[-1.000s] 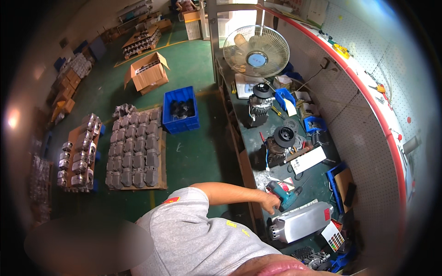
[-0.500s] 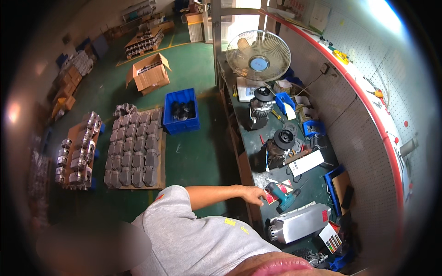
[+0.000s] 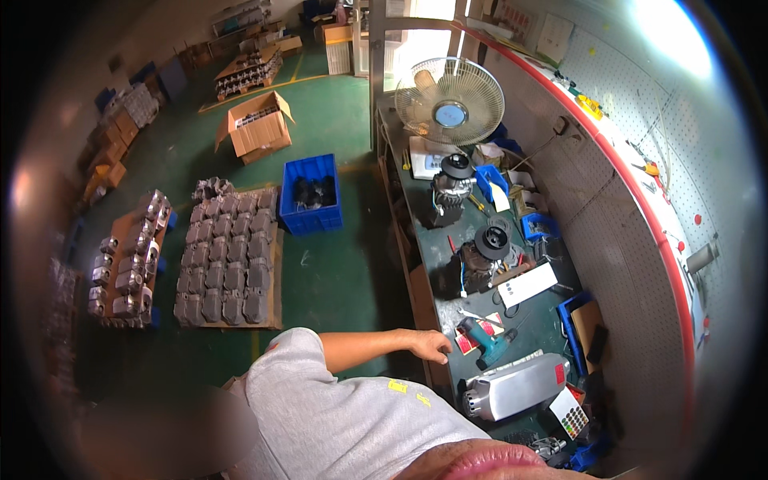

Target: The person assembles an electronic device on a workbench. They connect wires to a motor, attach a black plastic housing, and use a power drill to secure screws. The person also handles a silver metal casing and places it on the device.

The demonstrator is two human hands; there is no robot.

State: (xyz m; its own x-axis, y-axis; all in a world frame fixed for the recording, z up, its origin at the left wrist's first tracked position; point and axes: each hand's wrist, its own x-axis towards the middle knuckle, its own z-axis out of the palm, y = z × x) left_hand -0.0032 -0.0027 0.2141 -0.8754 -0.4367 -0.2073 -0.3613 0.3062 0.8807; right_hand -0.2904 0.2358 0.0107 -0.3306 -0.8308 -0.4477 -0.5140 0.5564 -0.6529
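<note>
My left hand (image 3: 432, 346) reaches from my grey sleeve over the near edge of the green-topped workbench (image 3: 448, 298). Its fingers are loosely bent, and nothing shows in them. Just right of it lies a teal cordless drill (image 3: 494, 349), on its side and apart from the hand. Red-and-white cards (image 3: 467, 342) are partly under the drill, with a metal wrench (image 3: 478, 318) behind. Nearer to me, a long silver metal housing (image 3: 522, 387) rests on the bench. Farther back, two motor-like units with black fan wheels (image 3: 491, 239) (image 3: 458, 166) stand upright. My right hand is out of view.
A round fan (image 3: 450, 100) stands at the bench's far end. Blue bins (image 3: 576, 336) and a white box (image 3: 528, 286) sit along the right. On the floor at left are a blue crate (image 3: 310, 220), a pallet of grey castings (image 3: 224, 264) and an open carton (image 3: 260, 136).
My left hand has drawn back to the left, away from the drill and cards. The drill and the other bench items stay where they were; the view has shifted slightly.
</note>
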